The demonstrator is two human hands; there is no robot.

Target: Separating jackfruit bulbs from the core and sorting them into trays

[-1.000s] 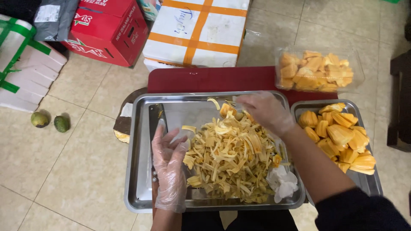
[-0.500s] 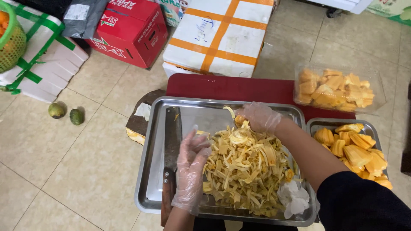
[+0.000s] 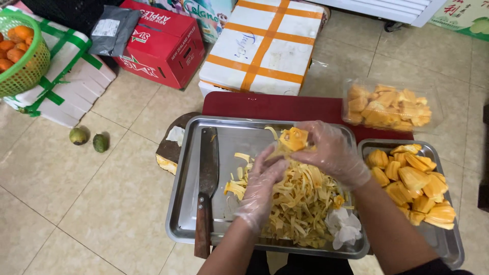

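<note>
Both my hands wear clear plastic gloves. My right hand [image 3: 331, 152] grips a yellow jackfruit piece [image 3: 294, 138] above the big steel tray [image 3: 189, 203]. My left hand [image 3: 261, 187] has come up beside it, fingers on the stringy fibres hanging from that piece. Under my hands lies a heap of pale yellow jackfruit strands [image 3: 300, 203]. A cleaver [image 3: 207, 173] with a wooden handle rests along the tray's left side.
A smaller steel tray [image 3: 448, 244] at right holds orange jackfruit pods; a clear plastic box [image 3: 389, 104] of pods sits on a dark red board [image 3: 254, 107]. Cardboard boxes, a green basket of oranges [image 3: 20, 56] and two small green fruits [image 3: 89, 138] lie on the tiled floor.
My right hand has lifted a jackfruit piece out of the heap. My left hand rose from the tray's left part to meet it. The camera view shifted down and closer.
</note>
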